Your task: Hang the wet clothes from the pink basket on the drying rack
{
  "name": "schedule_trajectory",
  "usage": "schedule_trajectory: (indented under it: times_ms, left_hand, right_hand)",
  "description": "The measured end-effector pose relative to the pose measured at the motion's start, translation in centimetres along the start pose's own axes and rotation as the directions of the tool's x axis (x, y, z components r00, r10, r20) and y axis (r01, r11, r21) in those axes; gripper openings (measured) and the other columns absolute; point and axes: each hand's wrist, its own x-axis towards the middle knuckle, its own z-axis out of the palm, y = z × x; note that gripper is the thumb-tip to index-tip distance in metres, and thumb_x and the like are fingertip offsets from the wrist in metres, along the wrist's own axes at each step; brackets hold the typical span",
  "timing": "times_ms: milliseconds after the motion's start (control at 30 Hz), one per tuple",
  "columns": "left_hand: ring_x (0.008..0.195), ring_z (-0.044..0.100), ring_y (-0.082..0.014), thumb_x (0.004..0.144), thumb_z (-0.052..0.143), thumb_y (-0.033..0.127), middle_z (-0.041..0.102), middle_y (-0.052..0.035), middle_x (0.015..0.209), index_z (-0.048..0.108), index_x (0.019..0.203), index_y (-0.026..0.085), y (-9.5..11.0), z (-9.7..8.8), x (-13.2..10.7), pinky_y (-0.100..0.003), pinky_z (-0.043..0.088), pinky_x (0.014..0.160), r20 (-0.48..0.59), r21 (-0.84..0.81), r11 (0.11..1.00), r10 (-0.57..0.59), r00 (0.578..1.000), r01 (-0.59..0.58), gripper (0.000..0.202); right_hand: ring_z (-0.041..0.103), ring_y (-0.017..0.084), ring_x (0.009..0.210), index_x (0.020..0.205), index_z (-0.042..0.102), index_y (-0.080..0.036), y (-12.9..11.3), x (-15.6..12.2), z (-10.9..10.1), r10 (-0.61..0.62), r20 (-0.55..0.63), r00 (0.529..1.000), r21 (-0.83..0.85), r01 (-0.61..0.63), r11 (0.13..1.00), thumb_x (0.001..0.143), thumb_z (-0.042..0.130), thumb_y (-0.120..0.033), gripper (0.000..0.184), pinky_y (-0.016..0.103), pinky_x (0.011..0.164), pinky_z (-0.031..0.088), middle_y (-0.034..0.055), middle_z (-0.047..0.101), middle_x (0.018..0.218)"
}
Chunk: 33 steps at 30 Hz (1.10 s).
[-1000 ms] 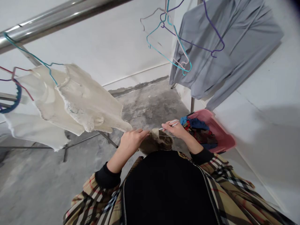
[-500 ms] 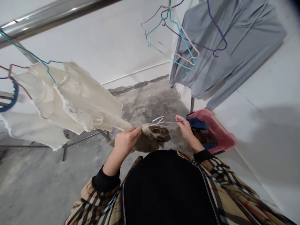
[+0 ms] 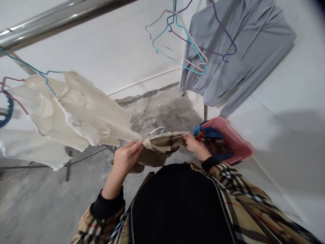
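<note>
A tan garment (image 3: 154, 149) is stretched between my two hands in front of my chest. My left hand (image 3: 125, 157) pinches its left end, fingers closed on the cloth. My right hand (image 3: 194, 145) grips the right end together with a white wire hanger (image 3: 162, 133), which lies across the top of the garment with its hook pointing left. The cloth sags and bunches below the hanger.
A pink basket (image 3: 235, 140) of coloured clothes sits on the floor at right. Cream garments (image 3: 83, 108) hang from a steel rail (image 3: 61, 18) at left. Empty hangers (image 3: 182, 47) and a grey garment (image 3: 233, 51) hang at upper right. Concrete floor (image 3: 162, 108) lies ahead.
My hands have spread apart and risen, stretching the tan garment out flat. The white hanger has turned to lie along the top of the cloth.
</note>
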Motion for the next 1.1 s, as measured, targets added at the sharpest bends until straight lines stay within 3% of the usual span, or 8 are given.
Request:
schedule_trajectory:
  times_ms: [267, 500, 567, 633, 733, 867, 933, 1100]
  left_hand:
    - [0.066, 0.067, -0.0107, 0.095, 0.052, 0.033, 0.072, -0.0033, 0.078, 0.074, 0.102, 0.020, -1.8, 0.3, -1.9, -0.017, 0.044, 0.060, -0.121, -0.070, 0.997, 0.008, 0.993, -0.017, 0.027]
    - [0.060, 0.063, -0.0108, 0.093, 0.054, 0.033, 0.069, -0.0009, 0.071, 0.074, 0.105, 0.026, -1.9, 1.7, -3.0, -0.019, 0.036, 0.051, -0.019, 0.088, 0.995, -0.038, 0.999, 0.040, 0.025]
    - [0.061, 0.063, -0.0117, 0.093, 0.053, 0.033, 0.070, -0.0019, 0.073, 0.074, 0.105, 0.024, -2.1, 2.5, -3.2, -0.020, 0.035, 0.050, -0.039, 0.097, 0.989, -0.107, 0.993, 0.110, 0.025]
    - [0.061, 0.063, -0.0122, 0.093, 0.052, 0.032, 0.070, -0.0030, 0.072, 0.075, 0.101, 0.022, -2.6, 3.3, -3.3, -0.020, 0.037, 0.052, -0.108, 0.045, 0.981, -0.183, 0.977, 0.188, 0.026]
    - [0.059, 0.061, -0.0122, 0.091, 0.052, 0.034, 0.069, -0.0028, 0.067, 0.075, 0.093, 0.019, -3.4, 4.0, -3.3, -0.020, 0.042, 0.056, -0.166, -0.144, 0.959, -0.265, 0.950, 0.242, 0.028]
    - [0.062, 0.063, -0.0134, 0.088, 0.053, 0.035, 0.071, -0.0041, 0.069, 0.075, 0.087, 0.018, -3.9, 4.0, -3.0, -0.020, 0.047, 0.061, -0.111, -0.339, 0.912, -0.283, 0.953, 0.231, 0.028]
    - [0.064, 0.065, -0.0142, 0.087, 0.053, 0.036, 0.073, -0.0056, 0.073, 0.075, 0.086, 0.017, -3.9, 3.8, -2.6, -0.021, 0.048, 0.063, -0.084, -0.388, 0.896, -0.270, 0.959, 0.218, 0.028]
    - [0.067, 0.067, -0.0155, 0.086, 0.054, 0.035, 0.075, -0.0059, 0.076, 0.076, 0.084, 0.018, -3.9, 3.6, -1.7, -0.022, 0.050, 0.066, -0.075, -0.464, 0.870, -0.224, 0.972, 0.165, 0.027]
  right_hand:
    - [0.066, 0.020, 0.078, 0.094, 0.067, -0.017, -2.2, -0.6, -1.3, -0.077, -0.140, 0.987, 0.139, 0.097, 0.986, 0.064, 0.069, -0.037, 0.036, 0.032, 0.073, 0.051, 0.0062, 0.073, 0.085]
    - [0.065, 0.019, 0.082, 0.103, 0.067, -0.017, -4.5, -1.4, -1.6, -0.242, -0.360, 0.901, -0.024, 0.250, 0.968, 0.068, 0.064, -0.035, 0.040, 0.032, 0.079, 0.051, 0.0058, 0.072, 0.092]
    - [0.066, 0.020, 0.083, 0.107, 0.067, -0.017, -5.7, -2.8, -2.0, -0.263, -0.241, 0.934, -0.134, 0.236, 0.963, 0.073, 0.063, -0.037, 0.040, 0.033, 0.078, 0.052, 0.0066, 0.072, 0.095]
    - [0.065, 0.020, 0.086, 0.114, 0.066, -0.018, -7.2, -4.4, -2.5, -0.215, 0.050, 0.975, -0.281, 0.221, 0.934, 0.074, 0.068, -0.037, 0.044, 0.033, 0.079, 0.052, 0.0071, 0.071, 0.102]
    - [0.064, 0.019, 0.087, 0.124, 0.062, -0.019, -9.5, -6.2, -3.4, -0.174, 0.292, 0.940, -0.500, 0.305, 0.810, 0.074, 0.072, -0.037, 0.054, 0.033, 0.078, 0.053, 0.0083, 0.067, 0.110]
    - [0.060, 0.022, 0.101, 0.127, 0.060, -0.023, -11.8, -6.2, -3.6, -0.525, 0.114, 0.843, -0.689, 0.448, 0.570, 0.084, 0.063, -0.041, 0.047, 0.038, 0.086, 0.052, 0.0106, 0.059, 0.122]
    - [0.054, 0.026, 0.117, 0.131, 0.057, -0.026, -12.6, -5.8, -2.8, -0.626, 0.199, 0.754, -0.749, 0.529, 0.399, 0.086, 0.062, -0.043, 0.049, 0.044, 0.100, 0.044, 0.0108, 0.055, 0.131]
    - [0.054, 0.027, 0.115, 0.126, 0.061, -0.025, -14.0, -5.2, -0.4, -0.535, 0.497, 0.683, -0.775, 0.627, 0.081, 0.091, 0.055, -0.045, 0.041, 0.047, 0.102, 0.036, 0.0099, 0.066, 0.118]
